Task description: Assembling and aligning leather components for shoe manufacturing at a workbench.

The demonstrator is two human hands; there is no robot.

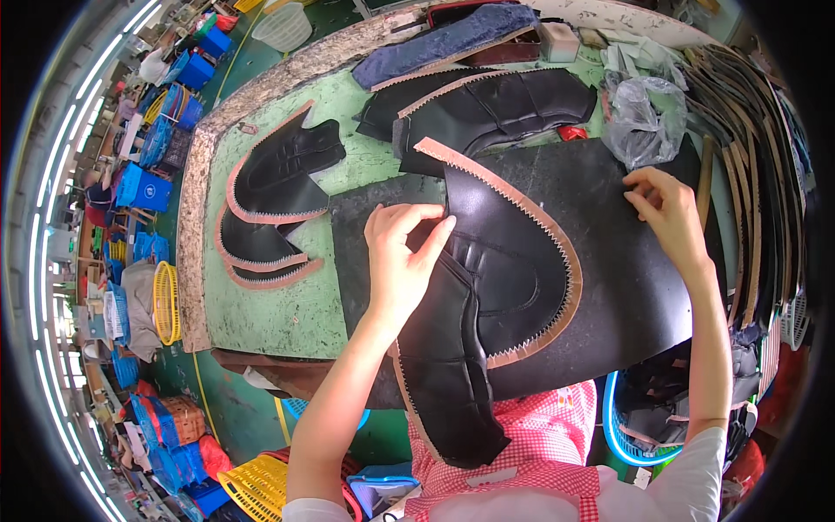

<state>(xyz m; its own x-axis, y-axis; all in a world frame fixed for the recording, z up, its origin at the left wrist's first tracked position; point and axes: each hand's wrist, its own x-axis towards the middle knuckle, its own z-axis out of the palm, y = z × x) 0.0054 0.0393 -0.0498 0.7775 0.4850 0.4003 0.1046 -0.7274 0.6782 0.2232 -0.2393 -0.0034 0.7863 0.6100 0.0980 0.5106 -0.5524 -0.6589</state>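
A black leather shoe upper piece (513, 261) lies on a dark mat (609, 235), with a tan, zigzag-stitched strip along its curved edge. My left hand (404, 252) pinches the piece's left edge between thumb and forefinger. Below that hand, a folded black leather section (439, 374) with padded seams hangs over the table's near edge toward my lap; whether it joins the upper piece I cannot tell. Over the mat's right side, my right hand (668, 209) is raised with fingers bent and thumb apart, nothing visible in it. A clear plastic bag (644, 122) lies just beyond it.
Similar tan-edged pieces (283, 170) lie stacked on the green tabletop (261, 322) at left. More black pieces (513, 100) and a dark blue padded strip (444, 43) are at the back. Long strips (748, 174) pile up at right. A blue-rimmed basket (613, 426) stands below.
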